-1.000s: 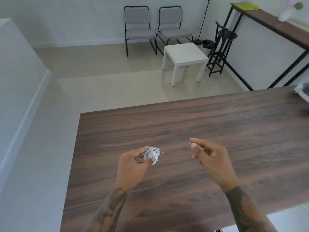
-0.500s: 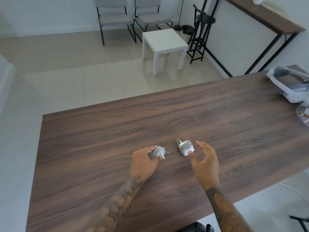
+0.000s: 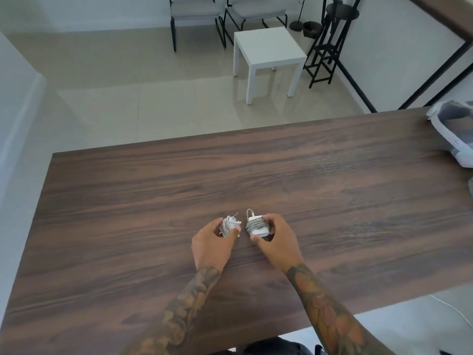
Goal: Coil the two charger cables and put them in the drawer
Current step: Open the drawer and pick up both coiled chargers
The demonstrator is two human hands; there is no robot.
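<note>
Two white chargers with their cables wound around them sit side by side near the middle of the dark wooden table [image 3: 332, 190]. My left hand [image 3: 212, 245] grips the left coiled charger [image 3: 229, 224] between thumb and fingers. My right hand [image 3: 277, 243] is closed around the right coiled charger [image 3: 257, 224], thumb in front and fingers behind. Both chargers rest on or just above the tabletop. No drawer is in view.
A white and grey device [image 3: 453, 131] lies at the table's far right edge. Beyond the table stand a small white side table [image 3: 268, 47], two grey chairs [image 3: 194, 11] and a black stool [image 3: 330, 34]. A thin white cable [image 3: 453, 308] lies on the floor at the lower right.
My right hand, open beside the right charger half a second ago, has closed around it. The left hand keeps hold of its charger. The view has shifted.
</note>
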